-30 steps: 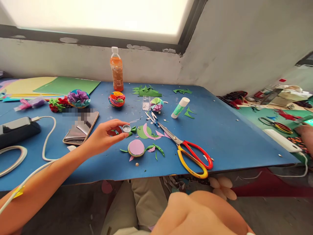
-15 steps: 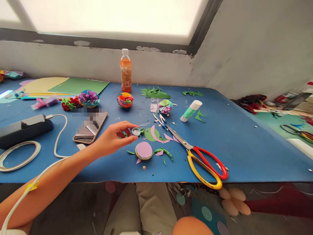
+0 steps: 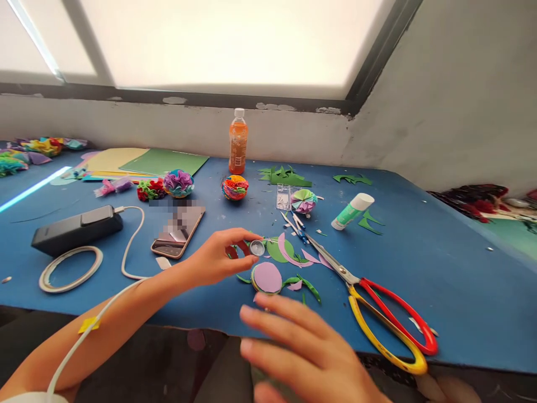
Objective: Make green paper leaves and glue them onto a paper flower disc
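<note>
Paper everywhere across the smooth blue tabletop point(image 3: 453, 268): ruffled and crinkled into a purple-and-teal ball point(image 3: 178, 183), packed in bright layers into an orange-red ball point(image 3: 235, 188), and pleated in pale green and lilac on a smaller ball point(image 3: 304, 201). Flat and matte, a lilac disc point(image 3: 268, 277) on a round stack near the table's front edge, with curled green strips point(image 3: 309, 287) beside it. Just beyond, a thin green circle point(image 3: 276, 250) partly under a lilac crescent point(image 3: 287, 253). Jagged green offcuts point(image 3: 289, 177) farther back, near a clear plastic bottle point(image 3: 238, 144) of orange liquid. To the right, a white-and-green glue stick point(image 3: 353, 211), tilted, and large metal scissors point(image 3: 343, 272) with looped red and yellow handles, blades close together. Held above the tabletop, left of the green circle, a small grey round piece point(image 3: 257, 248), shallow and rimmed, pinched at its edge between thumb and fingertips of the left hand point(image 3: 229, 254), forearm reaching in from the lower left, crossed by a white cable point(image 3: 126, 254). Blurred in the foreground, the right hand point(image 3: 302, 352), open and empty, fingers spread and pointing left, near the lilac disc.
</note>
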{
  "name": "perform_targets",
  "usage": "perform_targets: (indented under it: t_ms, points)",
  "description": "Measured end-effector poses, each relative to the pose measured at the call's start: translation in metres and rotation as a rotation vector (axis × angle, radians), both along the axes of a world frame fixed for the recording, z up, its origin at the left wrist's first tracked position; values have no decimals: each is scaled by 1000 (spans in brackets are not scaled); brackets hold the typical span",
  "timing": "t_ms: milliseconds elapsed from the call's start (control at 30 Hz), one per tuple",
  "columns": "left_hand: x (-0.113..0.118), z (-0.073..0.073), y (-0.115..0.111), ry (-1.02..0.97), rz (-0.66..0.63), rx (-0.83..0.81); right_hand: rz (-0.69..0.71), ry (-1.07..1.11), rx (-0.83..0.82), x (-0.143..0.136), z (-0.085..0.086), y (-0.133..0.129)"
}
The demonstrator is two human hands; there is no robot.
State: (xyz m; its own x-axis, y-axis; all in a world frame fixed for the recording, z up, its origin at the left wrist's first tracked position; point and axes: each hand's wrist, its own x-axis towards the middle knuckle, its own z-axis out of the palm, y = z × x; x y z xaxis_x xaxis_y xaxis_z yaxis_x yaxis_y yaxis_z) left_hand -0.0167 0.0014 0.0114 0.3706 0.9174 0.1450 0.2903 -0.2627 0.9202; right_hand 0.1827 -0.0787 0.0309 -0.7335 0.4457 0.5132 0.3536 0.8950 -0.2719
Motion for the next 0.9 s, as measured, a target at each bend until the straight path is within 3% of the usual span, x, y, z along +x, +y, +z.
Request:
perform_targets:
  t_ms: [67,133,200,300,500,700,900]
  points:
    - [0,1,-1,11,-1,-23,-227,-5,238,2,14,29]
    - [1,1,-1,16,3,-22,-303,-110,396,2,22,57]
    - [1,1,0,8,10,-10,-350,-232,409,0,24,77]
    - [0,-1,1,-17,23,-29,-411,-312,299,-2,18,89]
    - [0,-5,3,-44,14,-85,-341,-254,246,-4,12,89]
    - [2,-3,5,-41,32,-107,-252,-385,371,0,11,97]
    - [5,-3,5,-172,55,-167,-239,-204,507,0,-6,102]
